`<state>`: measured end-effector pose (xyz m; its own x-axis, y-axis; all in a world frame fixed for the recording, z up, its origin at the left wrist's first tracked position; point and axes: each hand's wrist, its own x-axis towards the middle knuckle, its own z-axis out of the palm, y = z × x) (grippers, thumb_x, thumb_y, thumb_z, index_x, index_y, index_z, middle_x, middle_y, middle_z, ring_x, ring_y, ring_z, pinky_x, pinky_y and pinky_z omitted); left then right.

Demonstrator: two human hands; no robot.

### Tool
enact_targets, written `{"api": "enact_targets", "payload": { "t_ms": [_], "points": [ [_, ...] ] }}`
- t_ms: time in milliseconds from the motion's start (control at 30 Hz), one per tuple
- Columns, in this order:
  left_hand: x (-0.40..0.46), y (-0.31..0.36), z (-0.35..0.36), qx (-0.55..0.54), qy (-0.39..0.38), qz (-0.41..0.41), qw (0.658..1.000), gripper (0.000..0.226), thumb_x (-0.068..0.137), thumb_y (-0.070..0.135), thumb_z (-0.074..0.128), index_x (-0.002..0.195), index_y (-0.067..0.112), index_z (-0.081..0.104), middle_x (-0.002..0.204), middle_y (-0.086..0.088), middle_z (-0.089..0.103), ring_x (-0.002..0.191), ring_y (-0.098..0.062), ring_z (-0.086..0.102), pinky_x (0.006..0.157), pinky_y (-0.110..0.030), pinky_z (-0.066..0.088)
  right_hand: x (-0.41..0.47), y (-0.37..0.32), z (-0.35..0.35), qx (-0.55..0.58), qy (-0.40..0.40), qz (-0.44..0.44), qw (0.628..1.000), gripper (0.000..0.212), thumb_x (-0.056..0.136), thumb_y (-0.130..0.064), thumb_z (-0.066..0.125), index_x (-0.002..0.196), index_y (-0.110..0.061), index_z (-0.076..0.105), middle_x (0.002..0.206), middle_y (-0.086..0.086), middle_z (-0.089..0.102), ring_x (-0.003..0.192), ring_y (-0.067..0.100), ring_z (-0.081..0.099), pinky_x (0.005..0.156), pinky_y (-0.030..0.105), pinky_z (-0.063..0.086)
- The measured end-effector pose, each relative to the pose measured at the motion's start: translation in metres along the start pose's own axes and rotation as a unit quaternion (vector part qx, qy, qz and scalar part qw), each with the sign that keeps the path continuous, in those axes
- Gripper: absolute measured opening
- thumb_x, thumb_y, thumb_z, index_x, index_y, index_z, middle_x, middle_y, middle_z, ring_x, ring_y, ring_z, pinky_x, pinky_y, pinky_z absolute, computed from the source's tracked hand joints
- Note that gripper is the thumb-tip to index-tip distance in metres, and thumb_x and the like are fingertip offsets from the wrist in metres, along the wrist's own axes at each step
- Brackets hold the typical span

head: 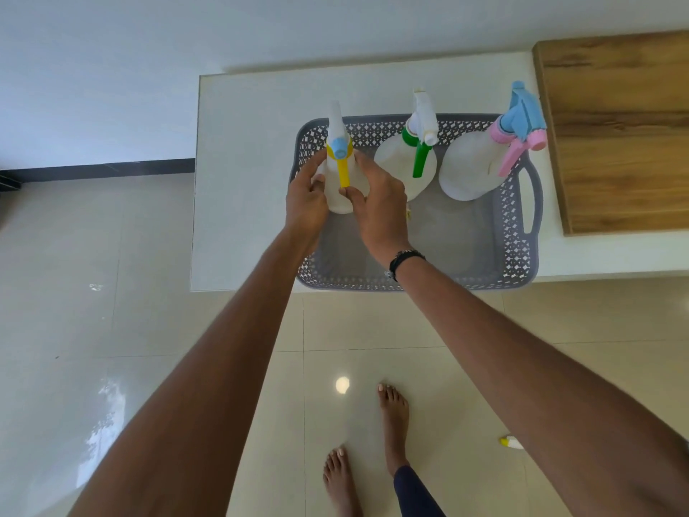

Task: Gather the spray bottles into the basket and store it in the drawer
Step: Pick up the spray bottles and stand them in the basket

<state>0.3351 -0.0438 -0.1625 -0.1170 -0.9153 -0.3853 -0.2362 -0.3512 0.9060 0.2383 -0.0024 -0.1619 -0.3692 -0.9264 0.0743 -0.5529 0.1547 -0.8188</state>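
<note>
1. Both hands on the yellow-trigger spray bottle (pixel 341 181), upright at the far-left corner of the grey lattice basket (pixel 516 233).
2. Left hand (pixel 305 203) wrapped on the bottle's left flank, fingers curled round the white body, thumb across its front.
3. Right hand (pixel 376 203) closing from the other side, fingers behind the shoulder, thumb pressing the front just below the trigger tip. A two-sided grip, bottle pinned between the palms.
4. Long axis vertical, white nozzle aimed away toward the wall, yellow trigger hanging back toward the person.
5. Hard to tell whether the base is already down on the basket floor or just above it; hands hide the bottom edge.
6. Alongside, two more upright in the same back row: green-trigger spray bottle (pixel 406 169) in the middle, just beside the right hand, and pink-and-blue spray bottle (pixel 473 166) at the right end near the handle cutout.
7. Near half of the basket bare grey floor; basket itself on the white desk (pixel 242 181), near rim hanging a little over the front edge.
8. Key relation for the next move: bottle dead ahead between both hands, left hand on the outer side by the basket wall, so probably just a straight let-down and release.
9. Wooden cabinet top (pixel 619 136) well to the right; no drawer visible yet.
10. Small yellow-and-white object (pixel 510 442) on the tiled floor (pixel 149 292) by the right arm, too little showing to name.
</note>
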Motion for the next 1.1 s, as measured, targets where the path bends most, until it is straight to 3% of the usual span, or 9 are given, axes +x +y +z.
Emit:
{"api": "enact_targets", "payload": {
  "t_ms": [133, 300, 433, 533, 633, 733, 867, 1100],
  "points": [
    [0.001, -0.013, -0.005, 0.016, -0.029, 0.004, 0.999, 0.055, 0.093, -0.001, 0.041, 0.14, 0.027, 0.044, 0.14, -0.006, 0.05, 0.126, -0.021, 0.052, 0.105, -0.043, 0.045, 0.002, 0.001, -0.001, -0.009, -0.01, 0.002, 1.0, 0.048, 0.082, -0.005, 0.069, 0.128, -0.002, 0.055, 0.12, 0.012, 0.065, 0.111, 0.026, 0.06, 0.086, 0.008, 0.03],
    [0.006, -0.024, -0.012, 0.052, -0.061, 0.007, 0.997, 0.067, 0.083, 0.007, 0.049, 0.141, 0.038, 0.035, 0.147, -0.001, 0.044, 0.133, -0.021, 0.045, 0.11, -0.047, 0.039, 0.001, -0.001, -0.002, -0.026, -0.025, 0.014, 0.999, 0.051, 0.082, -0.004, 0.069, 0.13, -0.002, 0.052, 0.123, 0.013, 0.063, 0.115, 0.028, 0.058, 0.093, 0.018, 0.034],
    [-0.017, -0.012, -0.013, 0.1, -0.031, 0.056, 0.993, 0.066, 0.088, -0.005, 0.046, 0.145, 0.026, 0.034, 0.144, 0.002, 0.044, 0.125, -0.014, 0.047, 0.107, -0.032, 0.041, -0.013, -0.008, -0.009, -0.023, -0.002, 0.032, 0.999, 0.054, 0.081, -0.001, 0.069, 0.132, 0.0, 0.05, 0.122, 0.017, 0.063, 0.114, 0.029, 0.057, 0.098, 0.026, 0.037],
    [-0.043, -0.013, -0.021, 0.096, 0.026, 0.106, 0.989, 0.057, 0.086, -0.006, 0.044, 0.137, 0.02, 0.046, 0.141, 0.001, 0.049, 0.126, -0.016, 0.048, 0.109, -0.038, 0.041, -0.037, -0.011, -0.015, -0.014, 0.032, 0.024, 0.999, 0.046, 0.082, -0.001, 0.068, 0.126, 0.001, 0.056, 0.122, 0.015, 0.064, 0.115, 0.027, 0.058, 0.101, 0.035, 0.044],
    [-0.081, -0.013, -0.03, 0.071, 0.069, 0.12, 0.988, 0.04, 0.09, -0.004, 0.042, 0.124, 0.013, 0.055, 0.127, 0.0, 0.058, 0.112, -0.013, 0.056, 0.101, -0.037, 0.048, -0.074, -0.018, -0.024, 0.011, 0.055, 0.005, 0.998, 0.034, 0.085, -0.004, 0.064, 0.119, -0.002, 0.06, 0.116, 0.012, 0.067, 0.11, 0.024, 0.062, 0.098, 0.042, 0.049],
    [-0.13, -0.019, -0.045, 0.051, 0.07, 0.135, 0.987, 0.028, 0.094, 0.001, 0.044, 0.116, 0.012, 0.056, 0.116, 0.002, 0.062, 0.104, -0.014, 0.059, 0.092, -0.037, 0.054, -0.121, -0.033, -0.033, 0.037, 0.043, -0.01, 0.998, 0.026, 0.09, -0.005, 0.06, 0.115, 0.0, 0.062, 0.111, 0.011, 0.069, 0.104, 0.019, 0.065, 0.093, 0.034, 0.052],
    [-0.197, -0.046, -0.071, 0.064, 0.051, 0.114, 0.99, 0.024, 0.097, 0.004, 0.043, 0.116, 0.009, 0.056, 0.114, 0.003, 0.062, 0.105, -0.016, 0.06, 0.078, -0.021, 0.056, -0.192, -0.046, -0.034, 0.056, -0.001, -0.011, 0.998, 0.021, 0.092, -0.008, 0.057, 0.112, -0.002, 0.064, 0.107, 0.008, 0.07, 0.098, 0.014, 0.066, 0.085, 0.033, 0.057],
    [-0.292, -0.112, -0.089, 0.075, 0.008, 0.04, 0.996, 0.027, 0.094, -0.002, 0.041, 0.113, 0.008, 0.057, 0.111, 0.0, 0.062, 0.101, -0.019, 0.06, 0.084, -0.034, 0.054, -0.307, -0.023, -0.031, 0.062, -0.057, 0.041, 0.996, 0.017, 0.093, -0.007, 0.057, 0.107, -0.005, 0.065, 0.102, 0.006, 0.07, 0.094, 0.014, 0.066, 0.082, 0.038, 0.059]
  ]
}}
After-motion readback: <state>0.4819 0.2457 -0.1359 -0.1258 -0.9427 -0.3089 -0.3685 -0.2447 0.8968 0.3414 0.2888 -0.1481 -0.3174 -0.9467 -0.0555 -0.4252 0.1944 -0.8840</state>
